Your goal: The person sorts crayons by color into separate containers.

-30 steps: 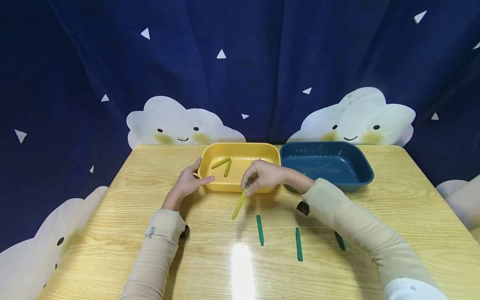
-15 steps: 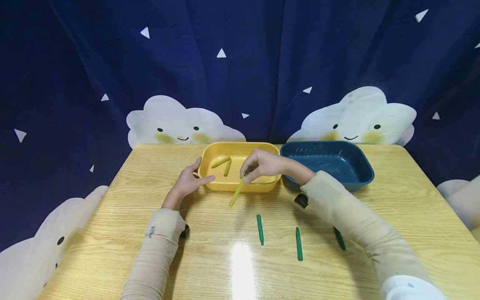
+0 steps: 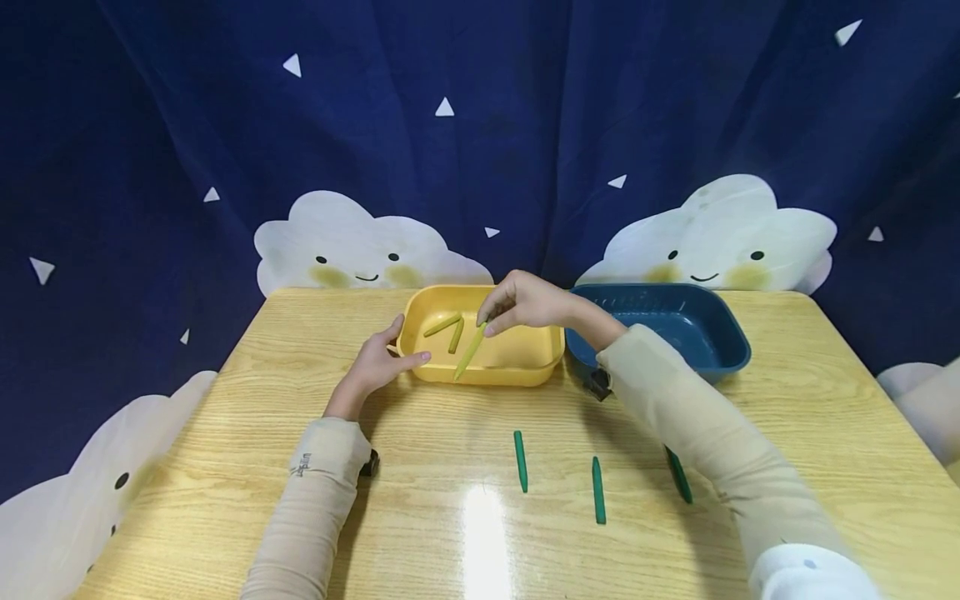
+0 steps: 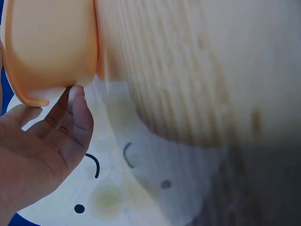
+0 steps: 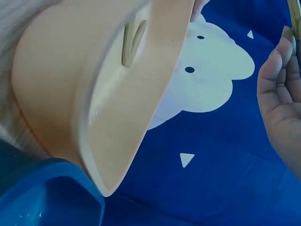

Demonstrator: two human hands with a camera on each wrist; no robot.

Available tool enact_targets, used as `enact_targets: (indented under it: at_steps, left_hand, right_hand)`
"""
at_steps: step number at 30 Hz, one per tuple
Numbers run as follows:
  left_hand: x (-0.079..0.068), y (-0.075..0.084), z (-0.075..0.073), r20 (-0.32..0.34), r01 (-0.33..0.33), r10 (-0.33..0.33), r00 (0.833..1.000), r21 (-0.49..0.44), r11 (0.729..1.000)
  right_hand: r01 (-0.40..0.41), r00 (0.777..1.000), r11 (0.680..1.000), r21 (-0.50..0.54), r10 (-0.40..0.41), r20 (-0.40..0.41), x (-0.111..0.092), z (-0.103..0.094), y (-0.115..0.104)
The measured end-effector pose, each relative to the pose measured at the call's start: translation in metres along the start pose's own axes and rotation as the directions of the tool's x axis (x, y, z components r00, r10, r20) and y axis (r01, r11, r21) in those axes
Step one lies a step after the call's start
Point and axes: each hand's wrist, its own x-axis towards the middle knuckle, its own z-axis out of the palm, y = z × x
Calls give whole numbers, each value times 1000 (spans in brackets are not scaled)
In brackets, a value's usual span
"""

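Note:
My right hand point(image 3: 525, 302) pinches a yellow crayon point(image 3: 470, 353) over the yellow plastic bin point(image 3: 517, 375), its lower tip overlapping the front wall in the head view. The right wrist view shows only part of that crayon point(image 5: 295, 16), at the fingertips of my right hand point(image 5: 284, 89). Inside the bin lie two more yellow crayons, one slanting point(image 3: 442, 325) and one steeper point(image 3: 456, 337). At the bin's left end my left hand point(image 3: 378, 360) holds the rim. The left wrist view has the left hand's point(image 4: 51, 141) fingertips right at that end.
A dark blue bin point(image 3: 738, 354) stands against the yellow one's right side, partly hidden by my right wrist. Nearer me on the wooden table lie three green crayons: left point(image 3: 521, 461), middle point(image 3: 598, 490) and right point(image 3: 678, 475), the last partly under the sleeve. A blue curtain point(image 3: 525, 125) hangs behind.
My right hand has moved back and up in view, carrying the yellow crayon from in front of the yellow bin to over it. The left hand stays at the rim.

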Motion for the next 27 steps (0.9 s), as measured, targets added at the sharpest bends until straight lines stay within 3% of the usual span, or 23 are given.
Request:
enact_targets:
  at_steps: [8,15,27]
  left_hand:
    - [0,1,1,1,10,-10,1000,8,1000]
    - [-2,2,0,-4,20,-20,1000,28,999]
    - [-2,1,-1,2,15,-15,1000,20,1000]
  right_hand:
    - [-6,998,999,-32,4,-58,12,-9,5]
    - [-11,996,1000,8,12,-94,24,-18,13]
    - [-126,961,981,145,157,-228,45,-31,36]
